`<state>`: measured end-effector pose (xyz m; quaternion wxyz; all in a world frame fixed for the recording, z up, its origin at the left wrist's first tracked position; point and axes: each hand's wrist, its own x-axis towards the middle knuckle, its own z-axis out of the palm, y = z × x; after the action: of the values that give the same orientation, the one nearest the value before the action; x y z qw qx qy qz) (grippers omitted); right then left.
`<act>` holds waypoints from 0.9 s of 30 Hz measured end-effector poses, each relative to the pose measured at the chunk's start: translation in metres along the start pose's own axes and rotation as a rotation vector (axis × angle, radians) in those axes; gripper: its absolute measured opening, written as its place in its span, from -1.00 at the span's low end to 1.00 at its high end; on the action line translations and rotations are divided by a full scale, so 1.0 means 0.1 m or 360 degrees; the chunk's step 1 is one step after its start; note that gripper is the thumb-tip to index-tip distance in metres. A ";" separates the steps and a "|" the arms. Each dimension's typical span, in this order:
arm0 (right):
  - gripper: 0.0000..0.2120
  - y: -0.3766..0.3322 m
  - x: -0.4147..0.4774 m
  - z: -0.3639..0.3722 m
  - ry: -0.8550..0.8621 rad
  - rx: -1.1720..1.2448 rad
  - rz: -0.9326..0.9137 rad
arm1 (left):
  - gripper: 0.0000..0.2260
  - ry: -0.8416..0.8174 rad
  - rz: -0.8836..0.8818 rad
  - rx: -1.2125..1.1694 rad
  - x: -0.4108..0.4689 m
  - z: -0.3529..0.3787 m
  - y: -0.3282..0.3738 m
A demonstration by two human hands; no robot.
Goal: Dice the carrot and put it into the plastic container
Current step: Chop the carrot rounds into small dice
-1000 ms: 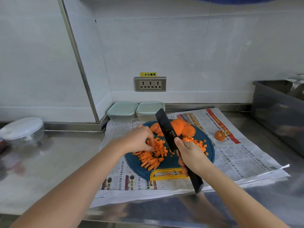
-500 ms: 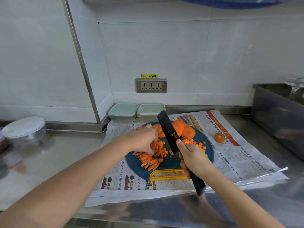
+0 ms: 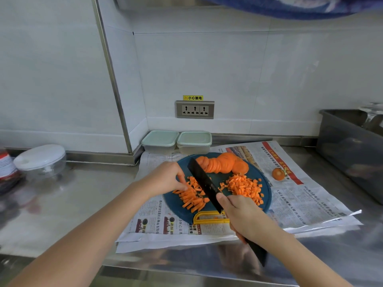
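A round dark blue cutting board (image 3: 217,179) with a yellow handle lies on newspaper. At its back sit fanned carrot slices (image 3: 221,163). Carrot sticks (image 3: 191,198) lie on its left part, and a heap of diced carrot (image 3: 244,186) on its right. My left hand (image 3: 165,179) presses its fingertips on the sticks. My right hand (image 3: 243,216) grips a black knife (image 3: 204,185), whose blade stands among the sticks just right of the left fingers. Two lidded pale green plastic containers (image 3: 160,140) (image 3: 194,141) stand behind the board at the wall.
A carrot end (image 3: 278,174) lies on the newspaper (image 3: 310,195) right of the board. A dark grey bin (image 3: 350,150) stands at the right. A clear lidded bowl (image 3: 41,161) sits at the left on the steel counter (image 3: 62,204). A wall socket (image 3: 194,109) is above the containers.
The view has tilted so the board sits lower. My left hand slid a little left along the sticks, and the knife blade moved with it through them.
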<state>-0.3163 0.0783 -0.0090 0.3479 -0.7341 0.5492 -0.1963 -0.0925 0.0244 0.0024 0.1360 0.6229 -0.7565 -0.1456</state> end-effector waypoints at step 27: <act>-0.59 -0.15 0.19 0.46 0.0132 -0.1032 -0.0238 | -0.56 0.0484 -0.0204 0.0340 -0.37 0.91 0.18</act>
<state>-0.2691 0.0766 -0.0313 0.0581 -0.8362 0.5413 -0.0662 -0.1372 0.0688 -0.0753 0.1723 0.6955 -0.6972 0.0228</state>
